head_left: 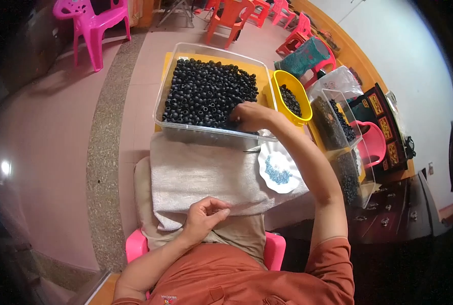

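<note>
A clear plastic bin (211, 130) in front of me holds a heap of round black beads (206, 91), many showing a hole. My right hand (252, 117) reaches over its near right corner, fingers bent down onto the beads; their tips are hidden. Above the towel (185, 173) on my lap, my left hand (205, 216) is closed, thumb and forefinger brought together. Whether something small sits between them I cannot make out. Beneath my right forearm, a white scalloped plate (288, 184) carries tiny pale blue pieces (277, 174). A thin dark tool (252, 150) lies beside the plate.
Right of the bin stands a yellow tub (308, 109) with dark pieces inside. Farther right are clear boxes (346, 147) holding more black pieces. A dark drawer cabinet (389, 216) is at the right. Plastic chairs (230, 20) stand beyond, with a pink one (96, 30) far left.
</note>
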{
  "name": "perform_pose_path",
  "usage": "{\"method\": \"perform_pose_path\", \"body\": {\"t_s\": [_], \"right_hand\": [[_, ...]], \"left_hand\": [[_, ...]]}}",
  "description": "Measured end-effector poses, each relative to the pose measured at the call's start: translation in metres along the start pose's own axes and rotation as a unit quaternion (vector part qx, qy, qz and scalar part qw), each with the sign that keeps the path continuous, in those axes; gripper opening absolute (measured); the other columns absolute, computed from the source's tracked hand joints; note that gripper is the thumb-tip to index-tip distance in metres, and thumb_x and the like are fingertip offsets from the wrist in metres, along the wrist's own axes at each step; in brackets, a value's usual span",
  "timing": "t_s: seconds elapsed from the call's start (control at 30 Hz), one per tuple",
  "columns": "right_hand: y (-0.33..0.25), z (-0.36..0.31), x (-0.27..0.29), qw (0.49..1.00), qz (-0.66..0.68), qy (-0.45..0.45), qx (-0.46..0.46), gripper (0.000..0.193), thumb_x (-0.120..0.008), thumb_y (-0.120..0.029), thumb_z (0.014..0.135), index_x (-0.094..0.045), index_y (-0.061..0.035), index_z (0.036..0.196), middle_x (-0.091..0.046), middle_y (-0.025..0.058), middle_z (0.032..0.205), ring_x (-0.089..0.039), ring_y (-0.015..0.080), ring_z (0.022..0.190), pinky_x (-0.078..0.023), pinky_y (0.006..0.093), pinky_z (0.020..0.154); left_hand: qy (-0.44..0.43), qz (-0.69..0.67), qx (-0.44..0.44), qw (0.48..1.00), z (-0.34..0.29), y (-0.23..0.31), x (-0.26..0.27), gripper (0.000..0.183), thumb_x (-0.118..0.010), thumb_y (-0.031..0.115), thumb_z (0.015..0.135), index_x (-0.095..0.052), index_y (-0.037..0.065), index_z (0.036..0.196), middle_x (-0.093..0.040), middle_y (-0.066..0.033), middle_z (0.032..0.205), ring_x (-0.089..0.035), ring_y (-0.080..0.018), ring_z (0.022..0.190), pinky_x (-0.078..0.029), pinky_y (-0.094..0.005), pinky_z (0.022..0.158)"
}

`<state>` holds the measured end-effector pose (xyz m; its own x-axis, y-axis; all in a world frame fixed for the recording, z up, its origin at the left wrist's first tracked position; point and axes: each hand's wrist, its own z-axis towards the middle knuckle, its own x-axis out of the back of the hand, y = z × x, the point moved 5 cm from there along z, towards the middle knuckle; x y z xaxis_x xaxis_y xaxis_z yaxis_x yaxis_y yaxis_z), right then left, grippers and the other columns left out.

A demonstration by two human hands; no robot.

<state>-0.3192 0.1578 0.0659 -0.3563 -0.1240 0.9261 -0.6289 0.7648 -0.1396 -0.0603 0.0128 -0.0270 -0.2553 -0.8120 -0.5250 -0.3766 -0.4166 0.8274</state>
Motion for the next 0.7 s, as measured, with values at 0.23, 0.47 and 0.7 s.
{"method": "perform_pose_path", "body": {"t_s": [0.23, 0.47, 0.7], "right_hand": [[-0.010, 0.006, -0.007, 0.999, 0.021, -0.038, -0.017, 0.020, -0.064, -0.011, 0.073, -0.071, -0.0063, 0.092, -0.068, 0.0176, 0.085, -0.065, 0.0326, 0.083, -0.050, 0.0418, 0.071], [-0.008, -0.004, -0.006, 0.999, 0.030, -0.015, -0.012, 0.020, -0.064, -0.012, 0.075, -0.072, -0.0067, 0.093, -0.069, 0.0151, 0.086, -0.066, 0.0307, 0.084, -0.051, 0.0406, 0.073], [-0.012, -0.018, 0.013, 0.998, 0.056, 0.032, -0.020, 0.026, -0.066, -0.011, 0.072, -0.072, -0.0081, 0.097, -0.069, 0.0161, 0.094, -0.066, 0.0337, 0.085, -0.052, 0.0423, 0.075]], "left_hand": [[-0.008, 0.012, -0.005, 1.000, 0.000, -0.003, 0.003, 0.014, -0.066, 0.004, 0.088, -0.063, 0.001, 0.101, -0.066, -0.0046, 0.094, -0.059, -0.0068, 0.075, -0.050, -0.0213, 0.068], [0.003, -0.004, 0.000, 1.000, 0.000, -0.005, 0.002, 0.013, -0.067, 0.004, 0.087, -0.063, 0.000, 0.099, -0.067, -0.0062, 0.095, -0.058, -0.0076, 0.075, -0.050, -0.0226, 0.070], [0.004, -0.022, -0.011, 1.000, 0.002, -0.004, 0.003, 0.013, -0.067, 0.005, 0.087, -0.063, 0.000, 0.099, -0.067, -0.0069, 0.098, -0.059, -0.0081, 0.076, -0.050, -0.0221, 0.070]]}}
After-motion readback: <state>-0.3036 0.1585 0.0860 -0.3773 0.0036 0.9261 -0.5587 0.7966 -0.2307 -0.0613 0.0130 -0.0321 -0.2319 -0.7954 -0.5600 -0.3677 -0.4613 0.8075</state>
